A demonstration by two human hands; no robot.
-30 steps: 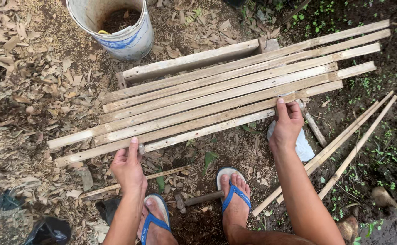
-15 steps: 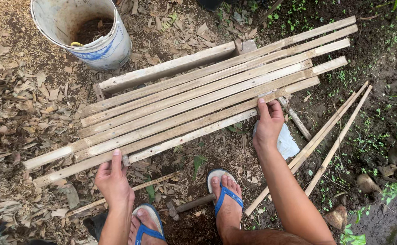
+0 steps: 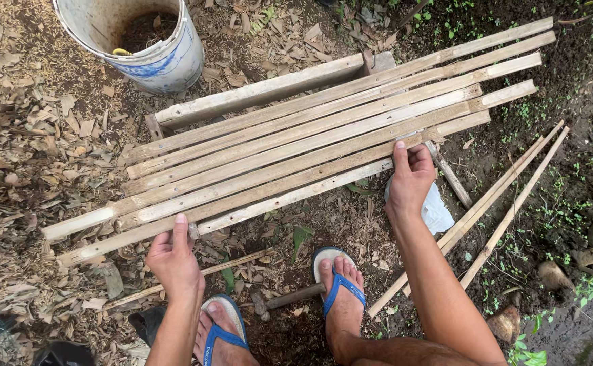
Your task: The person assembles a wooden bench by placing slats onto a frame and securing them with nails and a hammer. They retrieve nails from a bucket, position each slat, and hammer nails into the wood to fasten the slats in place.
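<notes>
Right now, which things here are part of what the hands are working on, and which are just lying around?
In hand:
left hand
right hand
row of bamboo slats
wooden crosspiece under the slats

Lying about:
white bucket
two thin loose sticks
white scrap
dry leaves

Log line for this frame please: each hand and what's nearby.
left hand: gripping near edge of bamboo slat panel | right hand: gripping same edge | nearby: white bucket, loose sticks
</notes>
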